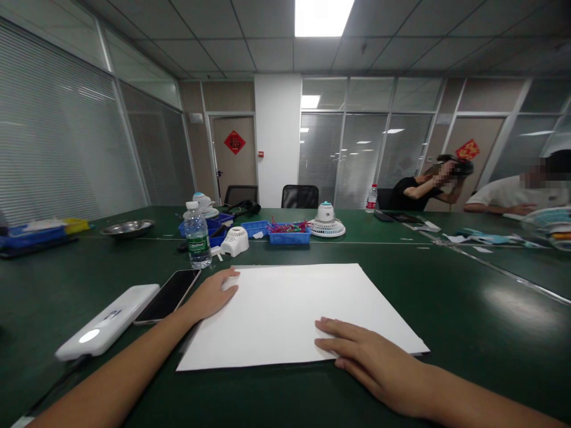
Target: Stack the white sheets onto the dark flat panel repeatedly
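A large white sheet of paper (pixel 276 309) lies flat on the green table in front of me, with a darker edge showing beneath its corners. My left hand (pixel 213 295) rests at the sheet's left edge, fingers stretched onto the paper. Over the near right part of the sheet lies my right hand (pixel 366 356), its fingers extended and slightly apart. Neither hand grips anything. Just left of my left hand are a dark-screened phone (pixel 169 297) and a white power bank (pixel 109 321) with a lit spot and a cable.
Beyond the paper stand a water bottle (pixel 197 235), a white plastic housing (pixel 235 241), a blue tray (pixel 289 236) of red wires and a white fan-like unit (pixel 327 223). A metal dish (pixel 128 228) sits left. Two people sit at the far right.
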{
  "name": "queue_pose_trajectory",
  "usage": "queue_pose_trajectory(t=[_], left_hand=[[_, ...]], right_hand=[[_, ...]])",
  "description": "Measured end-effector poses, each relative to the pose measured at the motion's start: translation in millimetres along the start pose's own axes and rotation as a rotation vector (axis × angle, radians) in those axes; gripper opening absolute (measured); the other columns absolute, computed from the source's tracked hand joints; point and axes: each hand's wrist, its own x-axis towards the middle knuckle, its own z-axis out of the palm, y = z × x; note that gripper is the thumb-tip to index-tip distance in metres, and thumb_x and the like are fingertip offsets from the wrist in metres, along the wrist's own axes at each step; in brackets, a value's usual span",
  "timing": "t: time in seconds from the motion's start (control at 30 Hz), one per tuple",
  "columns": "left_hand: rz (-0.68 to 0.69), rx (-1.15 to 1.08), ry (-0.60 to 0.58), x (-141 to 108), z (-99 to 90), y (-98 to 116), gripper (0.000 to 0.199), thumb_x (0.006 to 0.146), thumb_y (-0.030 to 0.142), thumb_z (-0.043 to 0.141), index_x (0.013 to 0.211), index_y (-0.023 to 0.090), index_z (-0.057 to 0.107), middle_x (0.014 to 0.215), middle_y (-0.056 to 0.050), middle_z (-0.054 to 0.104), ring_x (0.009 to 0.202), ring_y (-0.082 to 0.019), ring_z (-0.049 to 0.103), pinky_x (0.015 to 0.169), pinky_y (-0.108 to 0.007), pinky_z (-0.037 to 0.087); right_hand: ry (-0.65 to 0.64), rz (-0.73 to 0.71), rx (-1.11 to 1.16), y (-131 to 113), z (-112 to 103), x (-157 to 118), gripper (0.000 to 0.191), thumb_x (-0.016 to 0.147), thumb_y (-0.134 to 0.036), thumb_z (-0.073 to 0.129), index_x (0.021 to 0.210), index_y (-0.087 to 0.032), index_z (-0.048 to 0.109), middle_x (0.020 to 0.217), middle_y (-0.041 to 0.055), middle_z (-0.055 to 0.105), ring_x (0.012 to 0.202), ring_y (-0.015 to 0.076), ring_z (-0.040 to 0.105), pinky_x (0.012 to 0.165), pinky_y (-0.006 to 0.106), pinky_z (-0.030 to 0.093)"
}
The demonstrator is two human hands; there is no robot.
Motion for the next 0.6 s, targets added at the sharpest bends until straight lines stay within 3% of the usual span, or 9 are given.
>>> queue_pose_trajectory(t=[0.17, 0.37, 0.5, 0.6], left_hand=[[0.033, -0.008, -0.012, -6.2, -2.7, 8.1, 0.058, 0.081, 0.046, 0.057, 0.133, 0.02, 0.06, 0.149, -0.009, 0.052, 0.137, -0.026, 0.049, 0.118, -0.039, 0.03], [0.016, 0.024, -0.063, -9.0, -2.5, 13.4, 0.063, 0.085, 0.053, 0.052, 0.138, 0.021, 0.058, 0.148, -0.007, 0.053, 0.14, -0.028, 0.044, 0.118, -0.04, 0.03], [0.041, 0.057, -0.066, -8.4, 2.5, 17.6, 0.059, 0.09, 0.055, 0.043, 0.13, 0.018, 0.065, 0.142, -0.007, 0.059, 0.137, -0.028, 0.048, 0.117, -0.039, 0.033], [0.035, 0.105, -0.054, -8.1, 5.8, 22.0, 0.057, 0.087, 0.054, 0.047, 0.128, 0.019, 0.067, 0.141, -0.006, 0.059, 0.138, -0.029, 0.047, 0.116, -0.041, 0.033]], right_hand=[[0.023, -0.02, -0.024, 2.6, 5.0, 0.4, 0.045, 0.101, -0.037, 0.044, 0.145, -0.03, 0.048, 0.154, 0.0076, 0.042, 0.142, 0.025, 0.038, 0.117, 0.051, 0.032], [0.057, 0.094, -0.091, 13.1, 9.0, 2.9, 0.059, 0.094, -0.055, 0.052, 0.145, -0.027, 0.048, 0.153, 0.0096, 0.042, 0.143, 0.0301, 0.036, 0.115, 0.055, 0.034], [0.159, -0.011, -0.208, 23.5, 9.4, 2.9, 0.058, 0.091, -0.055, 0.058, 0.14, -0.026, 0.053, 0.147, 0.0111, 0.05, 0.139, 0.0304, 0.042, 0.112, 0.055, 0.038], [0.26, -0.175, -0.331, 26.1, 6.8, 1.2, 0.045, 0.093, -0.045, 0.059, 0.133, -0.025, 0.058, 0.141, 0.0104, 0.057, 0.136, 0.0287, 0.046, 0.112, 0.055, 0.037]])
